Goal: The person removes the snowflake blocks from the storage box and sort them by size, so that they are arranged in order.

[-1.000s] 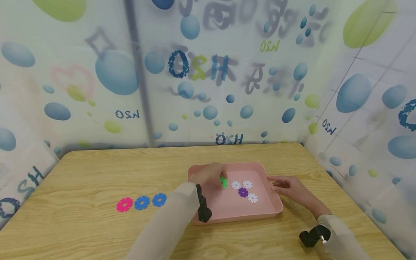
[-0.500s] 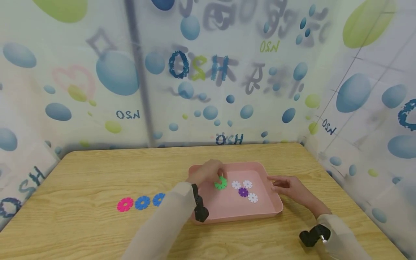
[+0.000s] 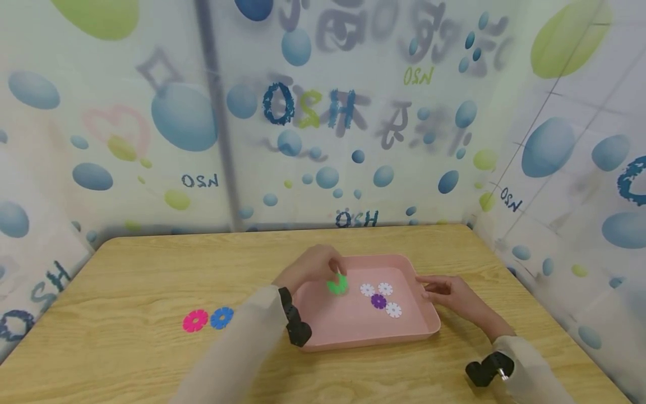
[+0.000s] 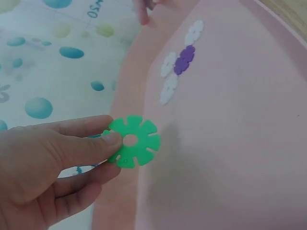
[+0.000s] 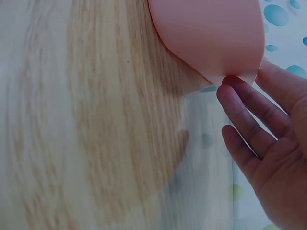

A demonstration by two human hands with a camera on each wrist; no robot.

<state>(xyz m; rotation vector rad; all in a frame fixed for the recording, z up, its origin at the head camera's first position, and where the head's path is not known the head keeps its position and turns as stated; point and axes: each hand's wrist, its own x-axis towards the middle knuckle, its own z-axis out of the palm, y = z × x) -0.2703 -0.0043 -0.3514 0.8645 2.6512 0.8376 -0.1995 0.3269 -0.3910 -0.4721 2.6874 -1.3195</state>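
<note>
My left hand (image 3: 319, 262) hovers over the left back part of a pink tray (image 3: 363, 336). Between thumb and fingers it pinches a green flower-shaped notched disc (image 4: 144, 143) with a round hole in its middle. In the tray lie a purple notched disc (image 3: 378, 301) and three white discs, one white disc (image 3: 393, 310) at its front. My right hand (image 3: 451, 294) holds the tray's right wall; in the right wrist view its thumb reaches over the rim while fingertips (image 5: 228, 93) meet the outer side.
On the wooden table (image 3: 126, 359), left of the tray, lie a pink notched disc (image 3: 195, 320) and a blue notched disc (image 3: 222, 317). My left sleeve (image 3: 237, 336) covers the table just right of them. A patterned curtain (image 3: 323, 140) stands behind the table.
My left hand has lifted the green disc and moved a little left and back with it. Its sleeve now hides a second blue disc seen earlier. The right hand stays put.
</note>
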